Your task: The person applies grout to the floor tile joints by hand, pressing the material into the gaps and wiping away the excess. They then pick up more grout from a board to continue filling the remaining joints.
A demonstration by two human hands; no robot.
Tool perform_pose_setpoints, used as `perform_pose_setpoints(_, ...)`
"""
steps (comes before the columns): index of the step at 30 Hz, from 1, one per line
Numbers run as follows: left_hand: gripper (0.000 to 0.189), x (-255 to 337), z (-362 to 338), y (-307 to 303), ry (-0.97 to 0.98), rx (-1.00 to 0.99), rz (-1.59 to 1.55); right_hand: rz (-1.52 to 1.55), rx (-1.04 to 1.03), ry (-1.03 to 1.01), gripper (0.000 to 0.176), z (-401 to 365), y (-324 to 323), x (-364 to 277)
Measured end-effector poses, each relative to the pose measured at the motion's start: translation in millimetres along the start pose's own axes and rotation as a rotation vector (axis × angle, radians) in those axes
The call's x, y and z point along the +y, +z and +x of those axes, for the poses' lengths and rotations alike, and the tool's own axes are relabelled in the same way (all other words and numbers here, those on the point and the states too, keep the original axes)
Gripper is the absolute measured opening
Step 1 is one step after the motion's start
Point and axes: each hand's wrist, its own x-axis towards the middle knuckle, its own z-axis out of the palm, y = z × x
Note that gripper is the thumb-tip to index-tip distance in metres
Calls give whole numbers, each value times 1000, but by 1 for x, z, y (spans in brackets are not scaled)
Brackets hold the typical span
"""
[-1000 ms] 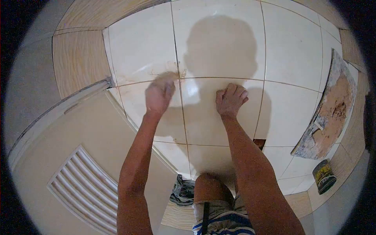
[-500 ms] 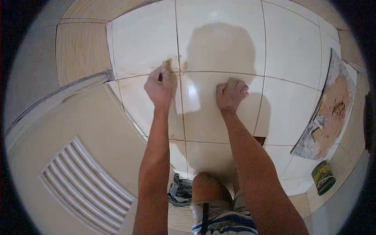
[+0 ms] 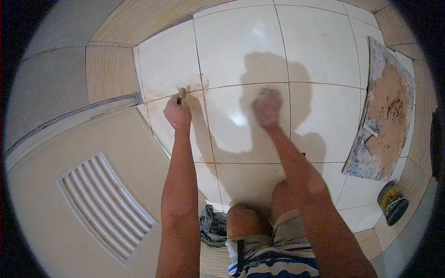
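My left hand (image 3: 177, 111) is closed, its fingertips pinching a small pale flat piece (image 3: 182, 92) whose kind I cannot make out. It is at a grout line between white floor tiles (image 3: 241, 51), close to where joints cross. Brown smears (image 3: 204, 82) mark the tile around that crossing. Over a tile to the right is my right hand (image 3: 267, 107), blurred by motion, with its fingers curled into a fist. No object shows in it.
At right lies a worn board (image 3: 387, 116) spread with brownish paste, with a dark and yellow tin (image 3: 393, 204) near its lower end. A beige door (image 3: 65, 143) with a white louvred vent (image 3: 109, 208) stands at left. A dark crumpled bag (image 3: 213, 227) sits beside my knee.
My left hand, still pinching the pale piece, is slightly further left along the joint. My right hand has gone from resting on the tile to blurred motion. The view has shifted.
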Motion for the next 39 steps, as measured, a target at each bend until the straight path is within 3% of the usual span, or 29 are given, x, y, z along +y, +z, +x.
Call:
perform_pose_setpoints(1,30,-10,-6,2,43,49,13,-144,98,-23,39,-12,6,47)
perform_pose_setpoints(2,30,-23,-6,7,44,61,12,505,124,246,35,-25,45,151)
perform_pose_setpoints(3,28,-43,-4,11,24,78,94,226,348,837,45,4,-17,136)
perform_pose_setpoints(4,26,-54,-3,14,4,93,174,91,299,267,46,-24,-90,164)
perform_pose_setpoints(5,26,-52,-6,18,5,103,176,-40,420,241,43,-36,-108,201)
perform_pose_setpoints(7,23,-33,-19,34,14,74,162,-318,318,167,34,-63,-148,235)
perform_pose_setpoints(11,24,14,-61,55,229,59,219,-389,278,190,29,-67,-156,215)
perform_pose_setpoints(13,22,1,-59,43,258,-8,135,-399,290,187,27,-61,-156,214)
perform_pose_setpoints(15,23,-10,-42,23,69,-92,-223,-428,330,145,27,-57,-155,216)
perform_pose_setpoints(17,25,-13,-31,18,-47,-57,-238,-466,355,110,26,-61,-152,219)
perform_pose_setpoints(20,28,-8,-29,32,344,-54,-4,-494,359,121,26,-61,-151,223)
perform_pose_setpoints(25,23,-8,-60,20,480,-153,99,-408,413,18,23,-54,-159,209)
perform_pose_setpoints(27,25,-16,-56,0,549,-405,140,-445,400,49,22,-52,-162,201)
perform_pose_setpoints(29,23,-6,-43,-9,535,-400,81,-490,393,91,20,-51,-162,198)
perform_pose_setpoints(31,21,-5,-31,2,125,-30,-72,-465,379,118,22,-54,-162,199)
perform_pose_setpoints(34,20,5,-30,49,276,61,164,-483,400,69,24,-55,-155,211)
perform_pose_setpoints(35,22,14,-37,68,124,-61,409,-488,400,68,24,-55,-155,213)
perform_pose_setpoints(37,22,30,-59,80,161,134,329,-466,345,172,25,-56,-156,207)
perform_pose_setpoints(39,21,32,-80,70,232,64,252,-478,341,163,25,-58,-156,209)
